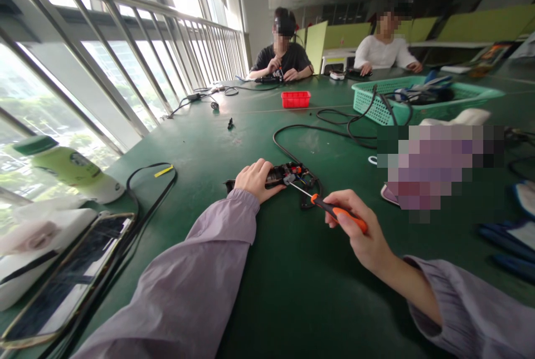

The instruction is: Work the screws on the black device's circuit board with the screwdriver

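My left hand (254, 179) is closed over a black corded power tool with its casing open (276, 175), pressing it on the green table (292, 270). Red and blue wires and small inner parts show at the tool's right end. In my right hand (359, 225) is a screwdriver (340, 214) with an orange and black handle. Its thin metal shaft points left, and the tip meets a grey part inside the tool. A dark casing piece (308, 200) lies just below the wires. The palm side of my left hand is hidden.
A red tray (296, 99) and a green basket (368, 111) of tools stand farther back. Black cord (280, 131) loops across the table. At left are a phone (71, 281) and a bottle (71, 169). Two people (288, 58) sit across the table.
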A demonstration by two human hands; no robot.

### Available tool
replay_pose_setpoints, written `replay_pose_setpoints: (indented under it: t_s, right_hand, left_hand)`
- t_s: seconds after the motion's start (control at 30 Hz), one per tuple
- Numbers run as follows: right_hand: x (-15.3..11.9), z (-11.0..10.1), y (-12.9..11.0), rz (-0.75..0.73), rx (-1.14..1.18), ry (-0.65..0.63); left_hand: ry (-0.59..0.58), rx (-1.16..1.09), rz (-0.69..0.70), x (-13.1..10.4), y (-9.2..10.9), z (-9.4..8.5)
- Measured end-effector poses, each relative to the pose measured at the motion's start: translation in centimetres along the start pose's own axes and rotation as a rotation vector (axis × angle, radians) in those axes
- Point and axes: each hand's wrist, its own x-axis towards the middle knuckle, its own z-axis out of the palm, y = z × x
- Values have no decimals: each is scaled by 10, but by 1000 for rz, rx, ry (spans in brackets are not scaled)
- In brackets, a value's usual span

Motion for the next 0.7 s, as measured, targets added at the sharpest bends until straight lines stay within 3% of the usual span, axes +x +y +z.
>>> replay_pose_setpoints:
  t_s: [0.17, 0.3, 0.53, 0.7]
  right_hand:
    - [-2, 1, -2, 33, -84, 106]
    - [-1, 2, -1, -59, -92, 203]
    - [2, 2, -1, 126, -52, 116]
    - [2, 4, -4, -53, -146, 289]
  left_hand:
    - [-21, 31, 16, 1, 2, -2]
    - [-63, 52, -11, 1, 5, -6]
    - [-95, 62, -26, 1, 8, -10]
    - [-96, 77, -8, 1, 9, -10]
